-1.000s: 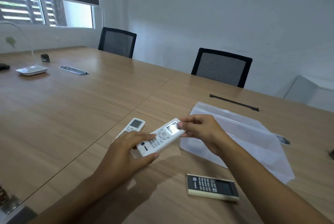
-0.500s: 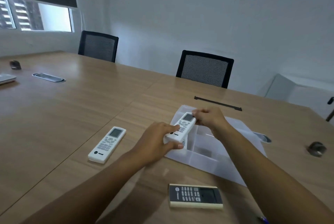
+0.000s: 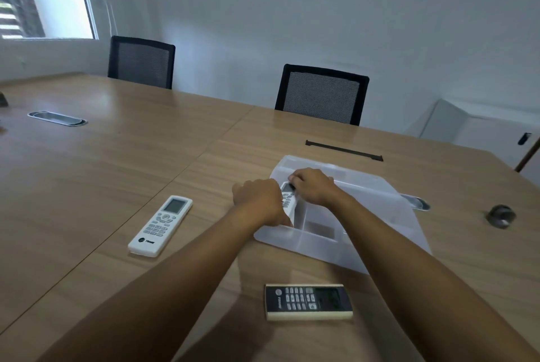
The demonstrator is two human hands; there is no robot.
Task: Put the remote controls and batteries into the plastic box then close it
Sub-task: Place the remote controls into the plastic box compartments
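A translucent plastic box (image 3: 377, 195) with inner dividers stands open on the wooden table, right of centre. Both hands hold a white remote (image 3: 287, 200) inside the box's left compartment: my left hand (image 3: 258, 199) grips its near end, my right hand (image 3: 312, 189) its far end by the screen. A second white remote (image 3: 160, 225) lies flat on the table to the left of the box. A dark-faced remote (image 3: 308, 301) lies near the front edge, between my forearms. No batteries are visible.
The wooden table (image 3: 102, 174) stretches far to the left. Two black mesh chairs (image 3: 321, 95) stand at its far side. A small dark round object (image 3: 501, 215) sits right of the box. Metal cable ports (image 3: 57, 118) are set into the tabletop.
Both hands have carried the white remote from above the table down into the box's left compartment. The view has shifted to the right.
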